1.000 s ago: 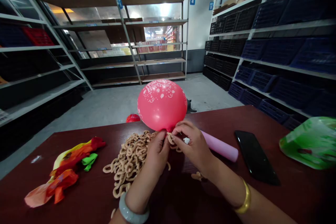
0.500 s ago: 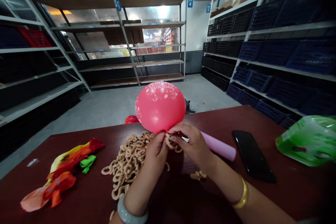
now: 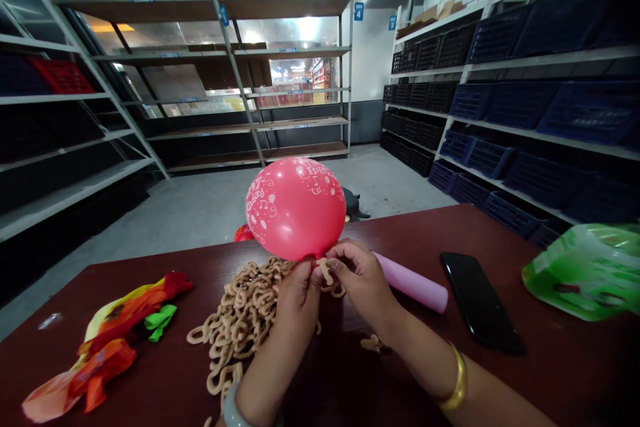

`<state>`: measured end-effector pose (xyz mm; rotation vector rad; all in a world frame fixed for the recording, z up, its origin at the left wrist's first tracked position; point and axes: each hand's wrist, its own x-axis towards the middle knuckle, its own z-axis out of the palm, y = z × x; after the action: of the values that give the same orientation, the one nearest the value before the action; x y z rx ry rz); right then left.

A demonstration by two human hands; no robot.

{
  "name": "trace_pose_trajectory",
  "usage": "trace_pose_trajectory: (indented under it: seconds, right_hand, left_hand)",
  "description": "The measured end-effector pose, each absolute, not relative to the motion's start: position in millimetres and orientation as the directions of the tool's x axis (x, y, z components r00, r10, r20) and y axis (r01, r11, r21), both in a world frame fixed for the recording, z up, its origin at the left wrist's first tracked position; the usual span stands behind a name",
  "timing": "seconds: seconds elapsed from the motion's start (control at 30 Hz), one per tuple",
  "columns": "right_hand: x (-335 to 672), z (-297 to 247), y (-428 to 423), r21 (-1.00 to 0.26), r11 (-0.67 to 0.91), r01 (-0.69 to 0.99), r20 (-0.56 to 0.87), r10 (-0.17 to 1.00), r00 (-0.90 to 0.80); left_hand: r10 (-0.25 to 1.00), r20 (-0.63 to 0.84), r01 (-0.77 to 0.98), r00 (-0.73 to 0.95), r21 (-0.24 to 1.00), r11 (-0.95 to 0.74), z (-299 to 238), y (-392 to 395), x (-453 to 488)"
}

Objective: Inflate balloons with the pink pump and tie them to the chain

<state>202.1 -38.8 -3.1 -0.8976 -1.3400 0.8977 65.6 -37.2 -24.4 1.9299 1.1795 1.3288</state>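
An inflated red balloon [image 3: 295,210] with white birthday print stands above my two hands, its neck pointing down between them. My left hand [image 3: 299,293] pinches the neck between thumb and fingers. At the neck's right side, my right hand [image 3: 363,277] is closed with thumb and forefinger on a tan elastic hair tie [image 3: 326,271]. Whether the tie loops round the neck is hidden by the fingers. A heap of similar tan hair ties [image 3: 245,310] lies beside and behind my left wrist. A few loose ones [image 3: 373,343] rest below my right hand.
Flat balloons [image 3: 120,327] in yellow, orange and red, plus a green one [image 3: 161,322], lie left. A pink tube [image 3: 413,283], black phone [image 3: 480,300] and green plastic pack [image 3: 585,270] are on the right. Shelves with crates [image 3: 505,107] stand beyond the brown table [image 3: 350,380].
The balloon has turned and tilted slightly left, so more of its print shows. Both hands stay at its neck, and the tan tie has shifted a little between my right fingers.
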Motion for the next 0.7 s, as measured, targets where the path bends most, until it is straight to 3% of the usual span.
trace_pose_trajectory:
  seconds: [0.13, 0.33, 0.57, 0.7]
  right_hand:
    - [198, -8, -36, -0.922, 0.147, -0.359, 0.161, 0.987, -0.009]
    - [200, -7, -28, -0.816, 0.083, -0.572, 0.062, 0.997, 0.056]
    - [211, -8, -15, -0.761, 0.065, -0.645, 0.015, 0.996, 0.083]
    - [210, -14, -14, -0.828, 0.067, -0.556, 0.044, 0.998, 0.055]
  left_hand:
    - [0.863, 0.488, 0.392, 0.132, 0.774, -0.498, -22, -39, 70]
    - [0.861, 0.450, 0.423, 0.236, 0.750, -0.508, -27, -40, 77]
    - [0.855, 0.390, 0.447, 0.341, 0.733, -0.513, -27, -41, 85]
    - [0.888, 0.404, 0.433, 0.220, 0.775, -0.460, -28, -40, 81]
